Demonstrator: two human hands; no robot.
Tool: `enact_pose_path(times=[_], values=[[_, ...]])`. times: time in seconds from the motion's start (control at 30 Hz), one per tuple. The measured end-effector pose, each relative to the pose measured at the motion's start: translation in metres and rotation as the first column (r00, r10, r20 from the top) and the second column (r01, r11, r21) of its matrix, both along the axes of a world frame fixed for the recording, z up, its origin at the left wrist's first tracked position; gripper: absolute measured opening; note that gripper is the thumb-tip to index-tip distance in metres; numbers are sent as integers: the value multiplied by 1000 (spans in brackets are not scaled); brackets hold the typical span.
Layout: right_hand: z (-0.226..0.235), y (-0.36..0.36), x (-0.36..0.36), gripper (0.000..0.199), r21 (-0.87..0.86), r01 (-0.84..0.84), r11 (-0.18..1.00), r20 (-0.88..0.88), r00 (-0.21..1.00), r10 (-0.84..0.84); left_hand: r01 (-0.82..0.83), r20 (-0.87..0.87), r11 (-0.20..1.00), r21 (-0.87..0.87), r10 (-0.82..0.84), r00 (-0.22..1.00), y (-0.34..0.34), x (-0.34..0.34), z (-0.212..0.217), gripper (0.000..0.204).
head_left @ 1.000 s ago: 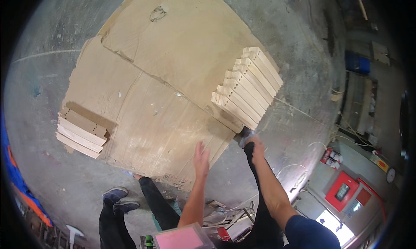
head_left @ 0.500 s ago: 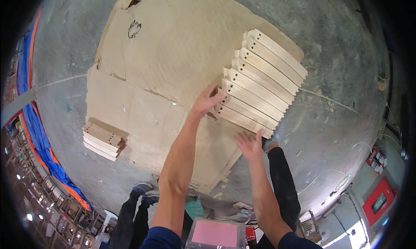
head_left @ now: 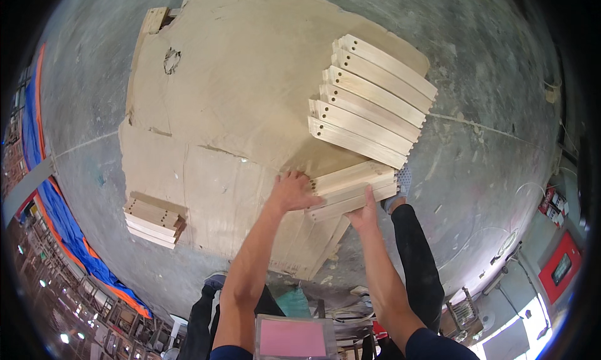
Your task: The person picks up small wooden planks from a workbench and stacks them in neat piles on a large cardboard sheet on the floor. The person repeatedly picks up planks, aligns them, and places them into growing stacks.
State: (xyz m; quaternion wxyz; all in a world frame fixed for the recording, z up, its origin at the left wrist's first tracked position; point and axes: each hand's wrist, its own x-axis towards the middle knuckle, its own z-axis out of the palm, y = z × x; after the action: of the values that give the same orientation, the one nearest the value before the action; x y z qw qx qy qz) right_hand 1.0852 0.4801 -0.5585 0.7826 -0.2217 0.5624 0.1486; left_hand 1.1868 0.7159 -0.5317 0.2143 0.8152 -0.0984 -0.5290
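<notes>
Pale wooden slats [head_left: 350, 178] lie between my hands, at least two side by side and angled away from the row behind them. My left hand [head_left: 294, 192] grips their left end, where dark holes show. My right hand [head_left: 363, 213] holds their near side toward the right end, thumb on top and its other fingers hidden underneath. Just beyond is a row of several similar slats [head_left: 375, 102], each with dark round holes at the left end and a notched right end. They rest on a flattened cardboard sheet [head_left: 238, 78].
A small stack of short wooden pieces [head_left: 151, 217] sits at the cardboard's left edge. My foot in a grey patterned shoe [head_left: 400, 188] is beside the slats' right end. Blue and orange sheeting [head_left: 69, 228] runs along the far left; a red box [head_left: 559, 267] is at the right.
The nearest slats have come away from the row and swung toward me, left end nearer. Both hands have closed on them; my right hand was open before.
</notes>
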Motion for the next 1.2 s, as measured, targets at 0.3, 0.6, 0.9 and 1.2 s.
enact_pose_path(times=[0.3,0.6,0.9,1.2], values=[[-4,12,-28,73,20,80,997,74,994,-82,-276,266,937,-213,328,906,-93,-51,-15,93],[10,-27,-80,89,270,-382,884,191,921,340,-820,-384,518,-245,725,572,-45,-134,4,55],[75,88,-31,73,147,-724,674,422,662,619,-761,-823,-647,-57,462,-331,58,-177,88,70],[99,363,-8,52,-123,-794,595,360,523,772,-684,-486,-658,-316,731,-479,243,-205,123,66]])
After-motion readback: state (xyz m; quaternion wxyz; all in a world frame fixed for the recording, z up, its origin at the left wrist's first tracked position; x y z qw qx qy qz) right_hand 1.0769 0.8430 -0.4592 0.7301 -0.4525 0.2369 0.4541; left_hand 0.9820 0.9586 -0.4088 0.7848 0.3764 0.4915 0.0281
